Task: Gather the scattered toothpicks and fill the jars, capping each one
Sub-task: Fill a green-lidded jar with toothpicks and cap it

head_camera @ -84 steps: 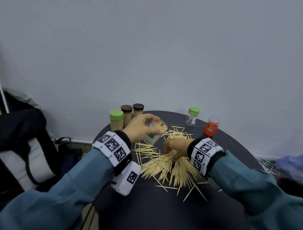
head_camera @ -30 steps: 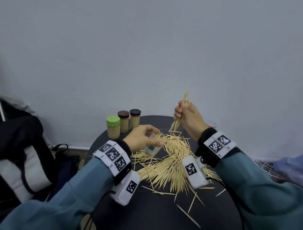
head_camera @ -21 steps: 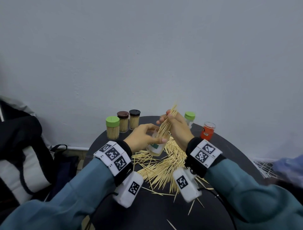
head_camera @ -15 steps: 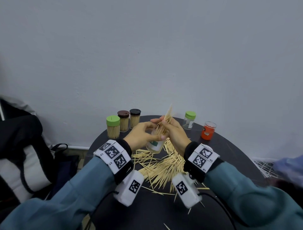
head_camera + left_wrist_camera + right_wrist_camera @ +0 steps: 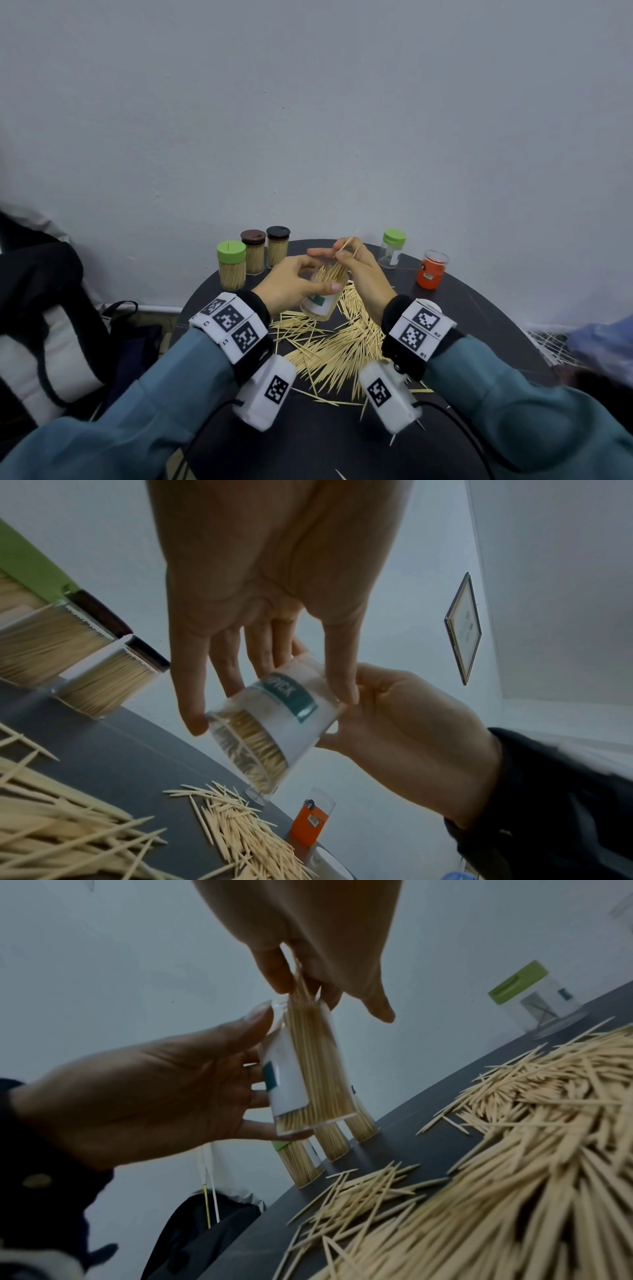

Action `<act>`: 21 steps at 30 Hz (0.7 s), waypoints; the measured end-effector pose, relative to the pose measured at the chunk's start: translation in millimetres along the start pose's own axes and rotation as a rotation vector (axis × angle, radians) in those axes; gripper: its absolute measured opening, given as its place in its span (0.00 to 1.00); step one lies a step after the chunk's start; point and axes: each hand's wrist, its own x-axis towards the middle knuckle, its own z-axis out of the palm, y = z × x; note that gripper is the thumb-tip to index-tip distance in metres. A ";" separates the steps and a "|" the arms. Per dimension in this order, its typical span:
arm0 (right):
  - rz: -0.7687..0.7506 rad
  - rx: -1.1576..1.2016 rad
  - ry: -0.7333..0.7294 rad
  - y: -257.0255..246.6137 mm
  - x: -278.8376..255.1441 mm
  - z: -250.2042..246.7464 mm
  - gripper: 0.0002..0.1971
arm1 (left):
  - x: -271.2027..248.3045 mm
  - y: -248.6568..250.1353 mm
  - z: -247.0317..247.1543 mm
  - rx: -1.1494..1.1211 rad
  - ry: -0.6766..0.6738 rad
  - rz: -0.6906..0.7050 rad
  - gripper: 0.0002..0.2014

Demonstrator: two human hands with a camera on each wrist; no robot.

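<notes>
Round dark table [image 5: 479, 308] by grey wall [image 5: 308, 120]; left hand [image 5: 287, 284] gripping jar [image 5: 320, 305], right hand [image 5: 363, 274] pinching toothpicks [image 5: 344, 245].

Left hand [image 5: 291, 284] holds an open jar [image 5: 320, 301]; right hand [image 5: 366, 274] pinches toothpicks [image 5: 344, 248] above it.

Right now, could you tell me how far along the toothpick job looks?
Done: three capped jars full of toothpicks stand at the table's back left. In hand: the left hand holds an open jar, tilted and part-filled, while the right hand pinches a few toothpicks at its mouth. Left: a big scattered pile, a nearly empty green-capped jar and an uncapped orange jar.
</notes>
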 end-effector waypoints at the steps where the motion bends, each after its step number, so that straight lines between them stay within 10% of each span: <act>1: 0.004 0.004 0.001 -0.7 -0.5 -0.6 0.11 | 0.0 0.0 -0.1 -0.002 -0.005 0.001 0.31; 21: 0.030 -0.477 0.071 7.0 5.3 -8.5 0.19 | -2.1 2.0 -1.9 -0.013 -0.023 0.038 0.27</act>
